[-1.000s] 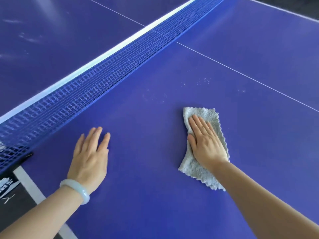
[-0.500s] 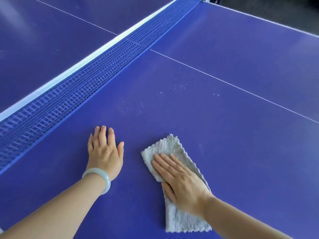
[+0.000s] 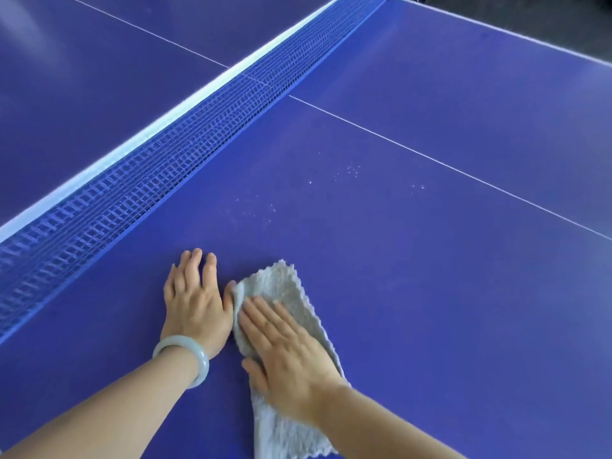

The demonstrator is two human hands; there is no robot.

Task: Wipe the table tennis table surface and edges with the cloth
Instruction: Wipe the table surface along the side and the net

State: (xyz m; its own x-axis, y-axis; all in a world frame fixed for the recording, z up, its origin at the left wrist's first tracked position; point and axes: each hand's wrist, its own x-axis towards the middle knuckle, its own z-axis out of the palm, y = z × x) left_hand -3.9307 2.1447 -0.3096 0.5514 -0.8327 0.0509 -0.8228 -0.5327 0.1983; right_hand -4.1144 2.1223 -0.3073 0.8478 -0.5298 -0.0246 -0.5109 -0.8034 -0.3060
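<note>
Grey cloth (image 3: 285,288) edge touches left hand (image 3: 195,303).

Right hand (image 3: 291,352) slid cloth (image 3: 281,286) leftward, toward body; cloth edge now touches left hand (image 3: 195,299) thumb.

Games room or sports hall, blue table tennis table (image 3: 463,293), mesh net (image 3: 185,154), white court lines, dark floor (image 3: 546,18)
</note>
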